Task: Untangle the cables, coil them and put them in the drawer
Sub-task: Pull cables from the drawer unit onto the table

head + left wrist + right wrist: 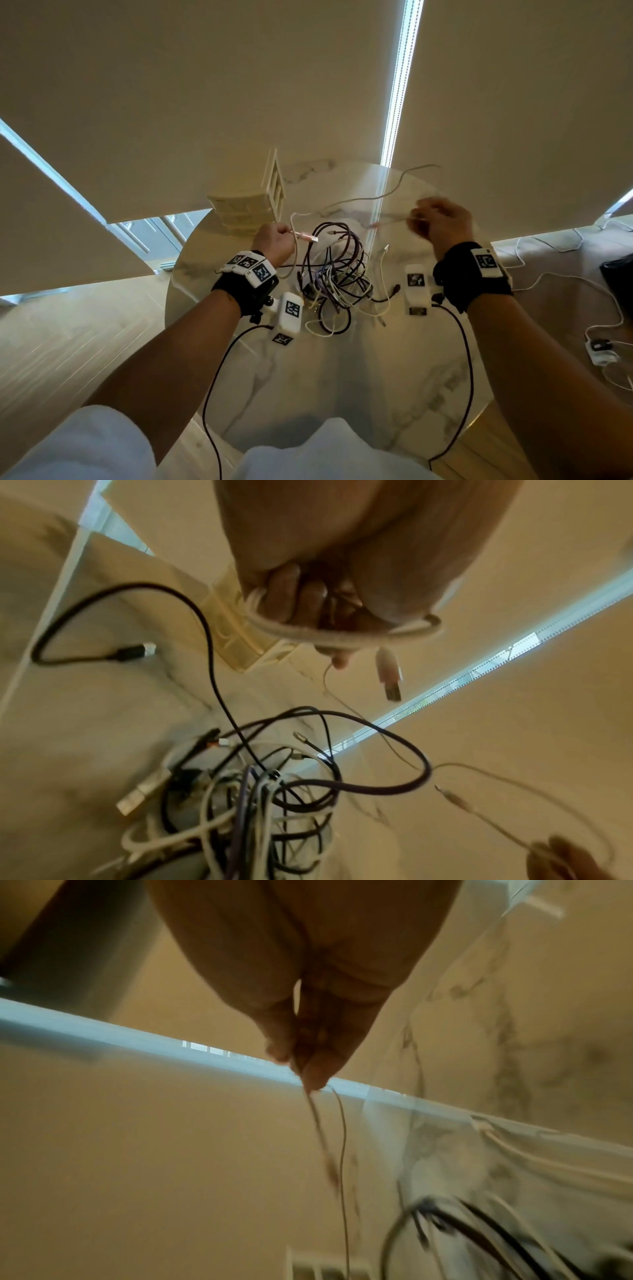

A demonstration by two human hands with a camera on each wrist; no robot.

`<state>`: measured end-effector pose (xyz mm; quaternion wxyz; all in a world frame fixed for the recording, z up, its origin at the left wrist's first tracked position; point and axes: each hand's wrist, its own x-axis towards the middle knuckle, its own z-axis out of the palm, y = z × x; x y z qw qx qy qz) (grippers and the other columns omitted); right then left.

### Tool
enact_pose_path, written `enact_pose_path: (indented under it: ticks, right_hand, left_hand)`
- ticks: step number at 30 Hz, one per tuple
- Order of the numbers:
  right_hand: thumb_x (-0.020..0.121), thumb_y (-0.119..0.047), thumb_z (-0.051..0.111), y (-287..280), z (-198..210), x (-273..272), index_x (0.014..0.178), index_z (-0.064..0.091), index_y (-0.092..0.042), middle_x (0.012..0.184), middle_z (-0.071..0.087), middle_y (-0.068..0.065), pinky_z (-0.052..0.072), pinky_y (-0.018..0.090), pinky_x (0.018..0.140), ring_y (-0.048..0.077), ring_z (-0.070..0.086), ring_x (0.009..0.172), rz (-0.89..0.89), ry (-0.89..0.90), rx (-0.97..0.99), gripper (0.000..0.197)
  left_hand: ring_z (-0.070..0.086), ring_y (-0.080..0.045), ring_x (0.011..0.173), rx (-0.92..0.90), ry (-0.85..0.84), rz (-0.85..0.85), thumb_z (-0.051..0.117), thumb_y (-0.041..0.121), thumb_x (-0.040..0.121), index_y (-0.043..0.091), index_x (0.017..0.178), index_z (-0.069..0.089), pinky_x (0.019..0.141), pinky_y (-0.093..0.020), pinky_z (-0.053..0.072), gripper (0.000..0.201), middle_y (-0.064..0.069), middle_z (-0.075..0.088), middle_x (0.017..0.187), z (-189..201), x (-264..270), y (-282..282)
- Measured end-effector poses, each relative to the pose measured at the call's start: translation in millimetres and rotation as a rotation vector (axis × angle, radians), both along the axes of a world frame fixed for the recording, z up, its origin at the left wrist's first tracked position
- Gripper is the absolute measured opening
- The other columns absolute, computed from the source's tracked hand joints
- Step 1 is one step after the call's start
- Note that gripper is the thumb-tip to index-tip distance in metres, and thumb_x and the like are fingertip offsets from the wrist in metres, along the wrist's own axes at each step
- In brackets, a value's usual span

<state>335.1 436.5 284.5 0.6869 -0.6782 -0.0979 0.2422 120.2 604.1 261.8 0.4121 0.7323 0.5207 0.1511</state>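
Note:
A tangle of dark purple, black and white cables (337,274) lies in the middle of the round marble table (342,377). My left hand (274,241) is raised to the left of the tangle and grips a thin pale cable (363,197), looped round its fingers (284,596), with the USB plug (388,673) hanging free. My right hand (440,222), blurred, pinches the same pale cable (342,1139) farther along, above the table's right side. A small cream drawer unit (248,209) stands at the back left of the table.
Two white tagged blocks (290,313) (416,287) hang under my wrists close to the tangle. Black wrist leads trail to the table's near edge. White cords and an adapter (599,349) lie on the floor at right. Beige blinds hang behind the table.

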Motion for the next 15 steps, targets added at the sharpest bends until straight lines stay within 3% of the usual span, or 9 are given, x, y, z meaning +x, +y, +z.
enact_pose_path:
  ticks: [2,3,5,7,9,11,13,15]
  right_hand:
    - [0.089,-0.006,0.054,-18.7,-3.2,35.1,0.105,0.066,-0.003,0.075,0.066,0.003,0.053,0.035,0.075,0.018,0.062,0.068,-0.283,0.049,-0.03,0.02]
    - [0.092,-0.012,0.051,-30.6,-2.4,50.1,0.121,0.058,-0.003,0.094,0.067,0.007,0.05,0.035,0.082,0.02,0.064,0.084,-0.376,0.084,-0.097,0.032]
    - [0.095,-0.026,0.044,-51.4,-9.6,77.0,0.14,0.037,-0.006,0.136,0.051,0.011,0.041,0.031,0.097,0.023,0.053,0.121,-0.535,0.183,-0.249,0.05]
    - [0.093,-0.033,0.042,-60.7,-8.7,80.8,0.147,0.019,-0.005,0.151,0.033,0.012,0.032,0.028,0.106,0.024,0.039,0.135,-0.558,0.224,-0.371,0.065]
    - [0.09,-0.039,0.047,-59.8,-0.7,58.6,0.149,0.008,-0.001,0.153,0.025,0.019,0.028,0.034,0.111,0.03,0.034,0.137,-0.422,0.097,-0.505,0.08]
    - [0.092,-0.032,0.053,-52.1,7.8,21.9,0.147,0.022,-0.001,0.145,0.039,0.019,0.033,0.032,0.101,0.024,0.046,0.124,-0.207,-0.106,-0.427,0.07]
    - [0.092,-0.024,0.057,-43.1,15.0,-20.6,0.141,0.041,-0.007,0.129,0.057,0.011,0.04,0.028,0.093,0.016,0.054,0.106,0.209,-0.27,-0.27,0.053]
    - [0.094,-0.021,0.055,-37.5,9.0,-55.8,0.128,0.056,-0.01,0.112,0.066,0.004,0.045,0.027,0.093,0.014,0.06,0.096,0.735,-0.366,-0.293,0.036]
  left_hand:
    - [0.044,-0.017,0.057,-0.001,-0.018,0.075,0.054,0.019,0.091,0.012,0.101,0.074,0.054,-0.025,0.033,0.023,-0.02,0.069,0.091,1.1,4.5,-2.3]
    - [0.046,-0.017,0.058,0.003,-0.018,0.09,0.052,0.02,0.092,0.013,0.102,0.074,0.054,-0.027,0.034,0.025,-0.018,0.07,0.094,1.4,6.7,-4.4]
    - [0.051,-0.02,0.069,0.011,-0.062,0.106,0.053,0.024,0.092,0.014,0.094,0.073,0.063,-0.03,0.04,0.023,-0.009,0.067,0.085,3.5,12.4,-10.4]
    - [0.046,-0.015,0.062,-0.071,-0.193,0.072,0.053,0.029,0.094,0.013,0.089,0.07,0.057,-0.022,0.036,0.024,0.001,0.052,0.066,12.5,21.3,-27.3]
    - [0.033,-0.01,0.046,-0.206,-0.33,-0.025,0.047,0.038,0.097,0.013,0.085,0.065,0.042,-0.019,0.028,0.033,0.005,0.04,0.055,20.1,32.6,-46.9]
    - [0.028,-0.009,0.044,-0.359,-0.456,-0.115,0.038,0.045,0.099,0.014,0.076,0.059,0.041,-0.021,0.021,0.044,0.004,0.037,0.054,23.5,41.0,-64.1]
    - [0.028,-0.011,0.047,-0.497,-0.575,-0.146,0.027,0.05,0.1,0.015,0.071,0.054,0.046,-0.024,0.023,0.053,0.002,0.037,0.056,23.7,44.7,-78.5]
    - [0.029,-0.012,0.051,-0.599,-0.67,-0.149,0.017,0.055,0.099,0.015,0.071,0.048,0.049,-0.026,0.026,0.058,0.001,0.036,0.058,24.7,45.1,-90.9]
